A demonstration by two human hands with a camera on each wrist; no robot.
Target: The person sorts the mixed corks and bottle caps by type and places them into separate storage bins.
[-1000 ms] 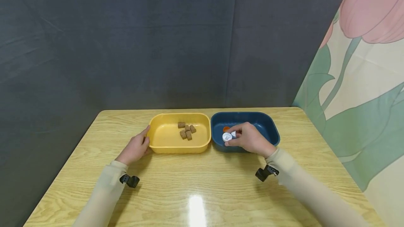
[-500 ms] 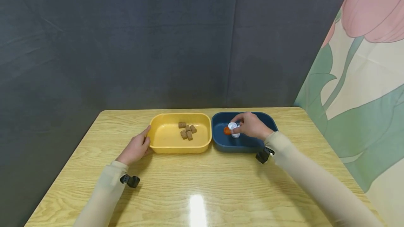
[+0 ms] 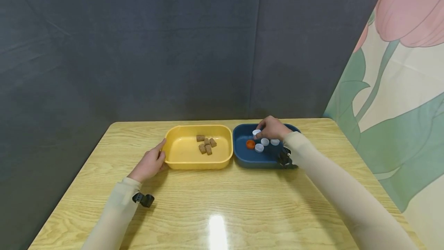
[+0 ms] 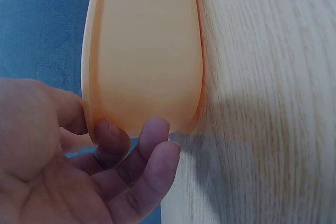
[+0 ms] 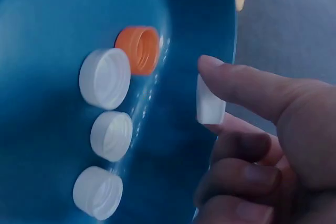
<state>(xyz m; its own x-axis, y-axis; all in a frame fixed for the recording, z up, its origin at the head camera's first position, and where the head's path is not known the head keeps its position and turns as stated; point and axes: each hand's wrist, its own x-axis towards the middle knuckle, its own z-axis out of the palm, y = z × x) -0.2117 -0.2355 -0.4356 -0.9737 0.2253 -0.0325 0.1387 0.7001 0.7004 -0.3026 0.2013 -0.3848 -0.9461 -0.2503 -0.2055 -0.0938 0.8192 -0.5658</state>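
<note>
My right hand (image 3: 273,127) is over the far side of the blue bin (image 3: 263,164), pinching a white bottle cap (image 5: 210,102) between thumb and finger. Below it in the bin lie an orange cap (image 3: 250,144) and several white caps, among them one near the front (image 3: 259,148). In the right wrist view these loose caps stand out in a rough line, their hollow sides showing. My left hand (image 3: 148,164) grips the left end of the yellow bin (image 3: 194,165), fingers curled at its rim and outer wall (image 4: 147,51). Several brown corks (image 3: 208,149) lie inside the yellow bin.
Both bins stand side by side near the back edge of the wooden table (image 3: 187,203). Behind them hangs a dark cloth (image 3: 180,49). A flowered panel (image 3: 399,126) is on the right. A small black camera (image 3: 143,200) sits on the left wrist.
My right hand has moved back within the blue bin; the caps it was handling now lie loose on the bottom, and it pinches a white cap farther back. My left hand stays at the yellow bin.
</note>
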